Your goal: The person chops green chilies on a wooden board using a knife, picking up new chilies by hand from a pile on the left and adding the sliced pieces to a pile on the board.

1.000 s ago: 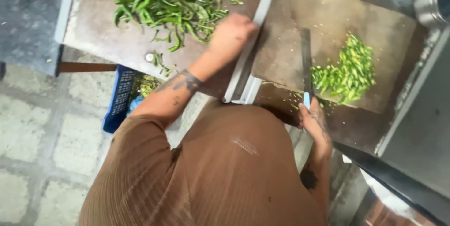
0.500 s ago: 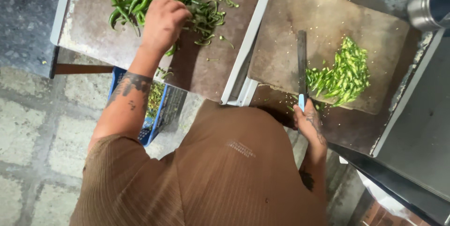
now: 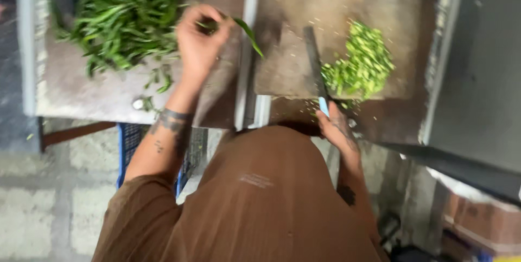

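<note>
Seen from above, with the wooden cutting board (image 3: 282, 34) as the reference point. Far left of the board, a heap of whole green chillies (image 3: 127, 15) lies on a brown tabletop (image 3: 92, 96). Nearer the board, just off its left edge, the left hand (image 3: 199, 42) has its fingers closed around a few chillies (image 3: 247, 31), whose tips hang over the board's edge. On the board lies a knife (image 3: 313, 61), blade flat; the right hand (image 3: 337, 129), below the board, is wrapped around its blue handle. Right of the blade, on the board, sits a pile of chopped chillies (image 3: 361, 61).
</note>
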